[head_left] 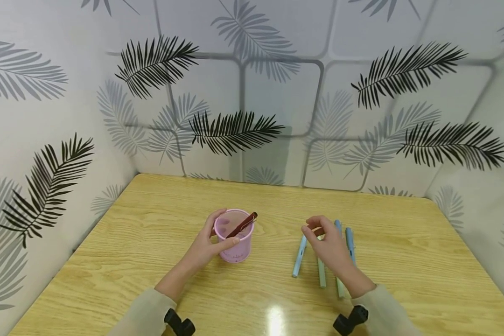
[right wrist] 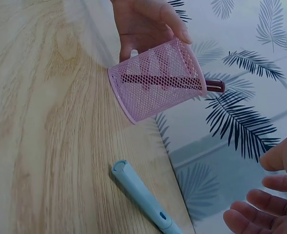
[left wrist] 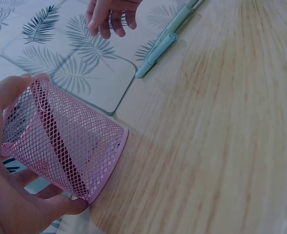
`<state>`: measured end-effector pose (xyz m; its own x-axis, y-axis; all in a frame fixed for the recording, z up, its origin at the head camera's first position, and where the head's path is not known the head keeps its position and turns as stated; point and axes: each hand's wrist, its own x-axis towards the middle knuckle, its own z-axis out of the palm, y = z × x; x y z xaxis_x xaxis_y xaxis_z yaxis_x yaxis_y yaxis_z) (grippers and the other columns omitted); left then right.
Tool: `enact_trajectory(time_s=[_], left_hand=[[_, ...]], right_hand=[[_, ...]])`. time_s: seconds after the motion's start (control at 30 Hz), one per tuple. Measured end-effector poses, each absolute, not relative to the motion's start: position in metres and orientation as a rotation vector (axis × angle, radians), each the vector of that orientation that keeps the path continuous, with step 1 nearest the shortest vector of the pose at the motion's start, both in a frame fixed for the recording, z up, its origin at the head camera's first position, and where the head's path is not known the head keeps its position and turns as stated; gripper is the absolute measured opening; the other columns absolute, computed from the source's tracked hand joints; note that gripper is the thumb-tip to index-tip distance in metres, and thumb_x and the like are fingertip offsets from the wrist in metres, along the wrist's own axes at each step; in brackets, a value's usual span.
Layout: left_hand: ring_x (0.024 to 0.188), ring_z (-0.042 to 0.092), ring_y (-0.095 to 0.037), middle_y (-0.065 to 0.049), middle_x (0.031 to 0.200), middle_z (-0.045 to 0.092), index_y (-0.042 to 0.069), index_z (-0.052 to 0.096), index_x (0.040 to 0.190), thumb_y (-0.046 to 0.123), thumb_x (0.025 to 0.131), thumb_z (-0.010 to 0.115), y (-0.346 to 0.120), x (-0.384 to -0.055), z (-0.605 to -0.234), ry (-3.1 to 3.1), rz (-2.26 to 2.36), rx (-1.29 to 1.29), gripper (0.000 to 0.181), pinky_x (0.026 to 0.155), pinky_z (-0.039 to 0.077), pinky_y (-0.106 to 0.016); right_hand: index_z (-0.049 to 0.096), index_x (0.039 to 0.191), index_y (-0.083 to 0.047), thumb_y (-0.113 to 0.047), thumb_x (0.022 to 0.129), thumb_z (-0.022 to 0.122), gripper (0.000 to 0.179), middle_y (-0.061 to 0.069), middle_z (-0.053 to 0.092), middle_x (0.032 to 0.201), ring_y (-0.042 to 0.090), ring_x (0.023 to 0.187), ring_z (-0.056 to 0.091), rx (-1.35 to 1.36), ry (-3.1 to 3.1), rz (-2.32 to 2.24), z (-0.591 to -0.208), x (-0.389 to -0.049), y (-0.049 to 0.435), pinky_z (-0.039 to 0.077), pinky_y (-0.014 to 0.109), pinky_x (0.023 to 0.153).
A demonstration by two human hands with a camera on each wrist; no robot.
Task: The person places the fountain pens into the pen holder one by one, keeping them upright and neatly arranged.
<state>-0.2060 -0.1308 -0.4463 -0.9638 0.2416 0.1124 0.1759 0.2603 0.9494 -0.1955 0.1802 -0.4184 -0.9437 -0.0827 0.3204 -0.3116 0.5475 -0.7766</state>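
Observation:
A pink mesh pen holder stands upright on the table, my left hand curled round its side. Inside leans a dark red pen, its clip end poking above the rim; the right wrist view shows the pen slanting through the mesh. My right hand hovers over several light blue and green pens, fingers loosely bent and holding nothing. A light blue pen lies left of that hand, a green pen below it and a blue pen to its right. The hand hides parts of the pens.
The wood-grain table runs back to a wall covered in leaf-patterned paper. Similar walls rise at left and right. Bare tabletop lies between the pen holder and the pens. Small black devices are strapped at both wrists.

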Motion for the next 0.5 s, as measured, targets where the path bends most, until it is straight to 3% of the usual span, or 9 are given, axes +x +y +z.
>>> enact_trajectory(time_s=[0.5], left_hand=[[0.117, 0.045, -0.03, -0.006, 0.138, 0.04, 0.03, 0.027, 0.144, 0.031, 0.08, 0.073, -0.13, -0.205, -0.445, 2.439, 1.857, 0.402, 0.079, 0.088, 0.042, -0.047]], right_hand=[[0.057, 0.114, -0.003, -0.029, 0.094, 0.056, 0.033, 0.013, 0.059, 0.103, 0.025, 0.084, 0.055, 0.15, -2.606, 1.225, -0.419, -0.197, 0.214, 0.046, 0.033, 0.063]])
